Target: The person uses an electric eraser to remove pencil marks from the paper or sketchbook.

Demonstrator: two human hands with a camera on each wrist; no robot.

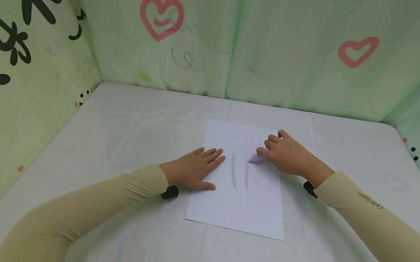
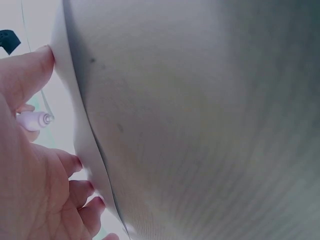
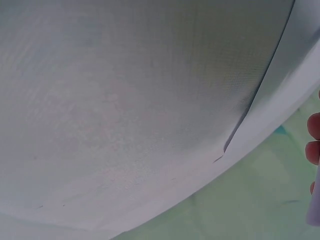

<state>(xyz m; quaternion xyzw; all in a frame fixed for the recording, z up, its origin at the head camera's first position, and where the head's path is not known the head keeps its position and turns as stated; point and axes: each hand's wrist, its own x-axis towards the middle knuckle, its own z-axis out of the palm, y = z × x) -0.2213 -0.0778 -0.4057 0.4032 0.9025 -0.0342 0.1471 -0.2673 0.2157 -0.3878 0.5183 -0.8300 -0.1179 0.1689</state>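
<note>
A white sheet of paper (image 1: 236, 211) lies on the white-covered table, with two long grey strokes (image 1: 233, 170) near its middle. My left hand (image 1: 194, 168) rests flat with fingers spread on the sheet's left edge. From the upper right, my right hand (image 1: 289, 154) pinches a light purple pen (image 1: 256, 158). Its tip is at the top of the right-hand stroke. The left wrist view shows the left hand (image 2: 35, 190) close up, with the pen (image 2: 32, 120) beyond it. At the right wrist view's edge, only some fingertips (image 3: 313, 127) and part of the pen (image 3: 313, 210) appear.
The table (image 1: 124, 233) extends around the paper on all sides. Pale green curtains (image 1: 279, 69) with red hearts and black characters stand behind it and at both sides. Each wrist wears a black device (image 1: 170, 192) below the beige sleeve.
</note>
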